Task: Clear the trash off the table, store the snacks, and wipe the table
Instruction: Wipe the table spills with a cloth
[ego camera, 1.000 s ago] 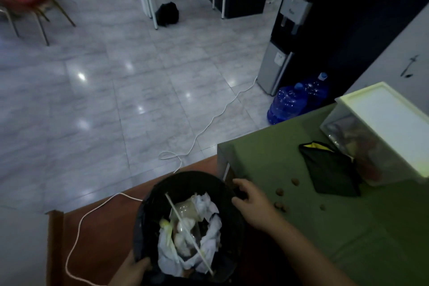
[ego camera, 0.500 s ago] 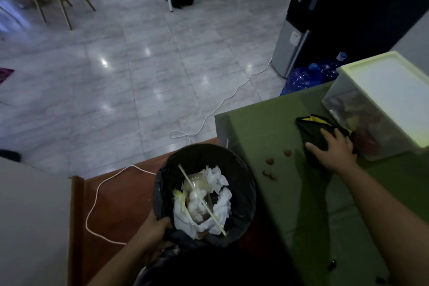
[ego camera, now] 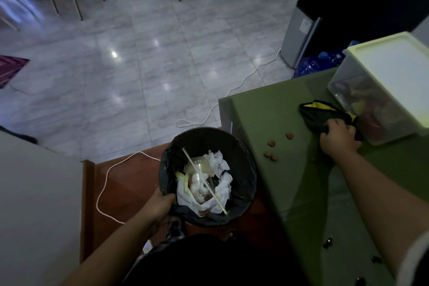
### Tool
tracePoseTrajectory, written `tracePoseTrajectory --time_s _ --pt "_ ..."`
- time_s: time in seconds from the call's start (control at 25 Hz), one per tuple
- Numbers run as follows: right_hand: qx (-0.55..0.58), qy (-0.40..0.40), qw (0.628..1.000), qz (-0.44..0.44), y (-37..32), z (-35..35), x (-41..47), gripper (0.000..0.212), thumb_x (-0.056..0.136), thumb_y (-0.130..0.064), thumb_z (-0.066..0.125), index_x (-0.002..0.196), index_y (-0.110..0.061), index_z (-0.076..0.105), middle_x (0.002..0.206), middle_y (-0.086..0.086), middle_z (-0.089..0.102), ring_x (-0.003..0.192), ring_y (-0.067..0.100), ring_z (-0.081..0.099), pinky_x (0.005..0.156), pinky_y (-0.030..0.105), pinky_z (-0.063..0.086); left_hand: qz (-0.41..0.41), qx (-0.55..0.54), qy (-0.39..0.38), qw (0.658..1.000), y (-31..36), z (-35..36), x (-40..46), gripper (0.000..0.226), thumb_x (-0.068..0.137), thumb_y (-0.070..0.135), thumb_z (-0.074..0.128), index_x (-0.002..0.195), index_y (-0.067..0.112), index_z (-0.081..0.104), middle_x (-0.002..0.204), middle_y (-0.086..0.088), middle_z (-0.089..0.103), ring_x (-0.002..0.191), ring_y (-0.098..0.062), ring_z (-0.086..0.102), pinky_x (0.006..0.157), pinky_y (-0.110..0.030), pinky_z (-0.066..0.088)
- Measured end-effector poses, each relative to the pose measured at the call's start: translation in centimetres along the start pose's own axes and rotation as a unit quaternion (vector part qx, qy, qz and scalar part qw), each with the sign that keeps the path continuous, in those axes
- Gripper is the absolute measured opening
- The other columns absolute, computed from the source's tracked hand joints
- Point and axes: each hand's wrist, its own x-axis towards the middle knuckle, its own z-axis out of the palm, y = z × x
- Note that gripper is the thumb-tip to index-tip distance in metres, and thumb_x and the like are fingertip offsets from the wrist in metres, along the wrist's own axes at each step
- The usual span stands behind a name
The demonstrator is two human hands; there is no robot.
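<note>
On the green desk (ego camera: pixel 290 181), the right hand (ego camera: pixel 339 139) has its grip pressed down and curled onto a black cloth with a yellow lining (ego camera: pixel 321 112), fingers bunching the fabric at its near edge. That cloth lies just beside, and seems to touch, a clear lidded storage box (ego camera: pixel 380 90) holding colourful packets, at the far right of the desk. Left of the hand, four small brown crumbs (ego camera: pixel 271 143) sit scattered on the cloth-covered top, near the desk's left edge; a few dark bits (ego camera: pixel 328 242) lie closer to the person.

Below the desk's edge, the left hand (ego camera: pixel 162 203) pinches the near rim of a round bin lined with a black bag (ego camera: pixel 241 169), thumb inside the rim. The bin stands on a brown floor strip against the desk corner and holds crumpled white tissue (ego camera: pixel 218 160), a clear plastic cup (ego camera: pixel 199 176) and a long pale straw (ego camera: pixel 204 183). A white cable (ego camera: pixel 104 183) loops across the floor to its left.
</note>
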Motion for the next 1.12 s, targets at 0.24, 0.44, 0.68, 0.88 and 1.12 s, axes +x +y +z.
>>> tracePoseTrajectory --time_s 0.24,0.44,0.68,0.88,1.12 --pt "0.132 0.019 0.991 0.002 -1.3 2.3 -2.7 0.046 0.095 -0.026 0.044 0.139 -0.015 0.037 0.157 0.005 0.026 0.147 0.021 0.010 0.113 0.061 0.001 0.012 0.000 -0.026 1.000 0.3 0.7 0.1 0.050 0.081 -0.008 0.043 0.099 0.034 0.060 0.082 -0.002 0.076 0.071 -0.023 0.072 0.063 -0.039 0.059" --pt "0.187 -0.018 0.980 -0.061 -5.0 4.7 -8.9 0.053 0.097 -0.025 0.043 0.147 -0.016 0.029 0.158 0.011 0.022 0.148 0.018 0.007 0.116 0.052 -0.006 0.004 -0.003 -0.025 1.000 0.6 2.3 -0.5 0.047 0.083 -0.007 0.045 0.109 0.030 0.056 0.091 -0.010 0.072 0.072 -0.027 0.071 0.057 -0.037 0.058" --pt "0.256 -0.083 0.947 -0.177 -10.9 7.4 -18.6 0.050 0.098 -0.019 0.042 0.145 -0.008 0.031 0.156 0.010 0.026 0.148 0.017 0.006 0.116 0.041 -0.012 0.043 0.035 -0.035 0.998 1.3 4.0 -1.1 0.040 0.083 -0.012 0.047 0.082 0.024 0.066 0.074 -0.009 0.072 0.066 -0.025 0.068 0.065 -0.041 0.057" --pt "0.475 -0.250 0.840 -0.074 -13.2 6.5 -22.6 0.015 0.099 -0.018 0.042 0.113 -0.016 0.048 0.117 0.010 0.058 0.112 0.026 0.054 0.089 0.031 0.040 0.027 0.047 -0.022 0.998 2.0 4.4 -1.3 0.037 0.086 -0.010 0.043 0.091 0.024 0.058 0.075 -0.011 0.067 0.055 -0.023 0.064 0.047 -0.032 0.053" --pt "0.809 -0.237 0.523 0.123 -9.8 -1.2 -16.8 0.032 0.098 -0.022 0.037 0.112 -0.006 0.062 0.095 0.011 0.072 0.084 0.021 0.068 0.079 0.033 0.051 0.015 0.025 -0.051 0.998 2.3 4.4 -1.2 0.036 0.088 -0.009 0.044 0.090 0.024 0.059 0.066 -0.006 0.073 0.047 -0.018 0.068 0.041 -0.028 0.051"
